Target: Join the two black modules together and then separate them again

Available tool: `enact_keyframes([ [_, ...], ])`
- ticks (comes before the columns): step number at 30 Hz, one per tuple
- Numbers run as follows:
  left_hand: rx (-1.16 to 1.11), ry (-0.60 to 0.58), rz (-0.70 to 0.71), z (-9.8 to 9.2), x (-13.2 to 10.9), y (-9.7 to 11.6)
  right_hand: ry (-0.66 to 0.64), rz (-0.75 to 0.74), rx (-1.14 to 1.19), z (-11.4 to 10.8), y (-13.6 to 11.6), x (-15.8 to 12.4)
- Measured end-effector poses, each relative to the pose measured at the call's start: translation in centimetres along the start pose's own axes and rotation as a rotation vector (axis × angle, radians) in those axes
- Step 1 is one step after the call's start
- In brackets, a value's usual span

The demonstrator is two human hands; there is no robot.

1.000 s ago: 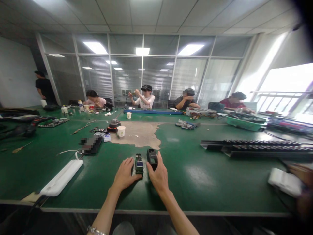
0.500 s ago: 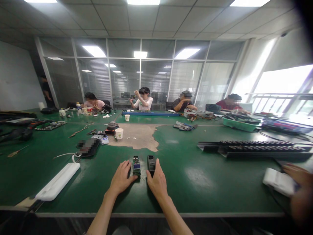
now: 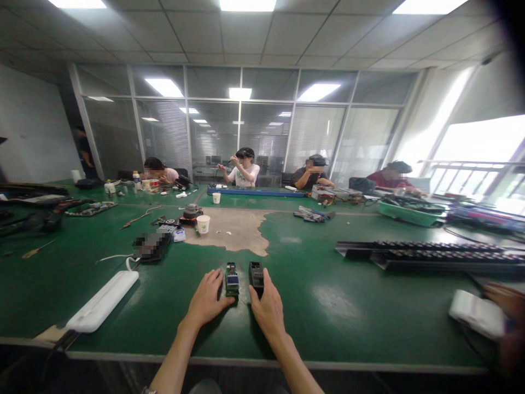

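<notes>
One circuit board (image 3: 232,292) with one small screen (image 3: 232,279) lies on the green desk (image 3: 328,342), just left of one black casing (image 3: 256,273); a narrow gap separates the two. The left hand (image 3: 207,295) is spread beside the board, fingers along its left side and thumb at its near end; whether it touches cannot be told. The right hand (image 3: 268,306) is clasped round the casing, thumb and fingers on opposite sides. The two hands are apart from each other. Farther off stand two paper cups (image 3: 203,225), one nearer than the other. To the left lies one white power strip (image 3: 104,301); to the right, two dark metal channels (image 3: 394,264) and one green basket (image 3: 410,218). Four people (image 3: 246,175) sit across the desk, and one blurred co-worker's hand (image 3: 506,301) is at the right edge, by one white box (image 3: 478,314).
</notes>
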State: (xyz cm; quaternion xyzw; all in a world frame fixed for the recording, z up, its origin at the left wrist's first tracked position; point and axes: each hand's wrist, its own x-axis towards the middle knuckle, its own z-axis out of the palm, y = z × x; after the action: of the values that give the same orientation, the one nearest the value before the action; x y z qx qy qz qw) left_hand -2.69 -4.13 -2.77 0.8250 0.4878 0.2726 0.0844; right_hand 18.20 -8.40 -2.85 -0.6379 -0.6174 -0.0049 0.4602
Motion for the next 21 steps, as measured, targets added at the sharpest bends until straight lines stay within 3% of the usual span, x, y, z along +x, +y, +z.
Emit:
enact_keyframes([
  [5,-0.033,0.013,-0.027,0.1,0.0,0.0,-0.023,0.054,0.106,-1.1,-3.9,0.9],
  [10,-0.059,0.038,-0.040,0.3,-0.1,-0.1,-0.060,-0.020,0.142,-0.4,-7.4,1.4],
  [21,-0.120,0.108,-0.028,0.8,-0.2,-0.5,-0.082,-0.007,0.076,2.1,-8.6,1.2],
])
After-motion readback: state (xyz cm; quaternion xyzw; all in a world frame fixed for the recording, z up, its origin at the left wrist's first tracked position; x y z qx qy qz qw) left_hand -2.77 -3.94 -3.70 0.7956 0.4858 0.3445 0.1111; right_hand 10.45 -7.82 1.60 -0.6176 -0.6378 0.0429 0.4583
